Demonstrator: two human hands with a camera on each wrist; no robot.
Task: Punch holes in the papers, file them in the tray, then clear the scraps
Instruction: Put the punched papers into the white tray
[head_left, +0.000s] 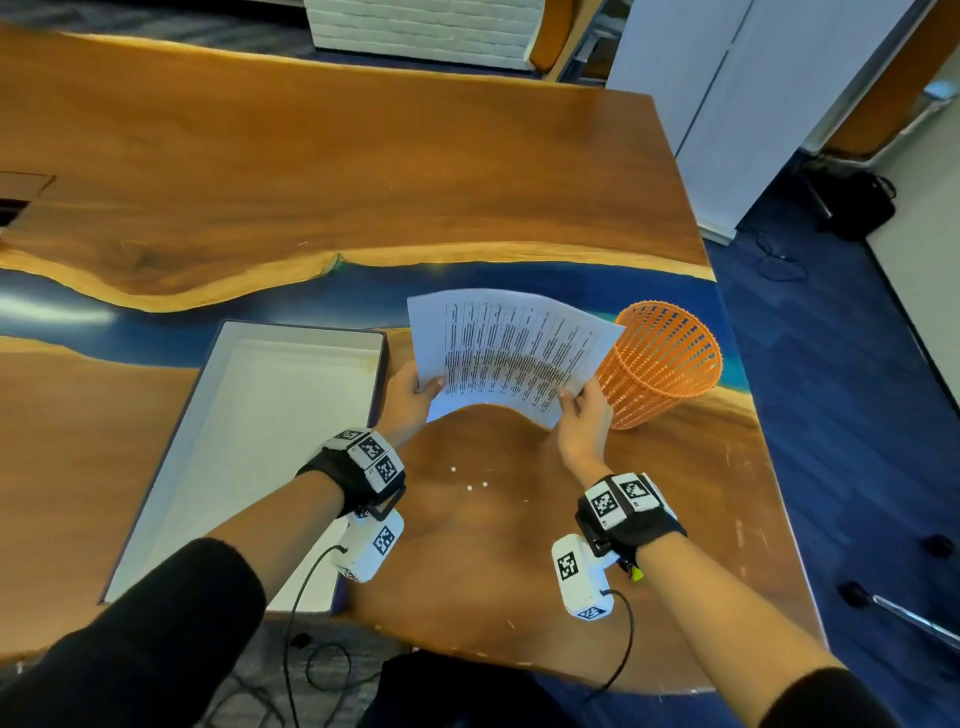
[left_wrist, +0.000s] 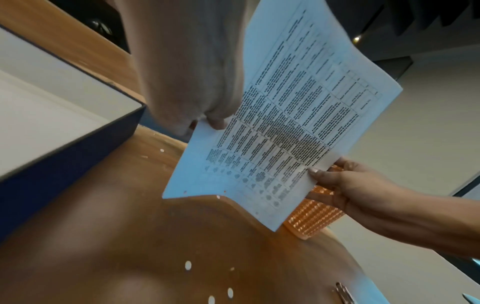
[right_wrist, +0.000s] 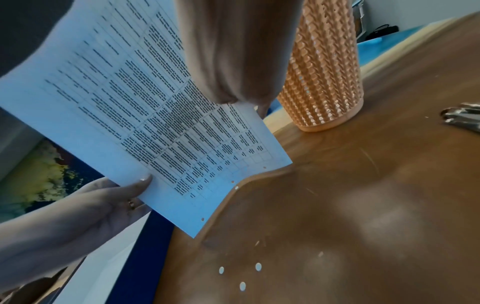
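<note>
Both hands hold a small stack of printed papers tilted up above the table, with the near edge bowed. My left hand pinches the left edge; my right hand pinches the right edge. Punched holes show along the papers' lower edge, also in the right wrist view of the papers. The white tray with dark blue walls lies empty at the left. Round white paper scraps lie on the wood in front of me, the scraps a loose cluster.
An orange mesh basket stands just right of the papers, near the table's right edge. A shiny metal object lies on the table at the right. The wooden table with its blue resin band extends far back.
</note>
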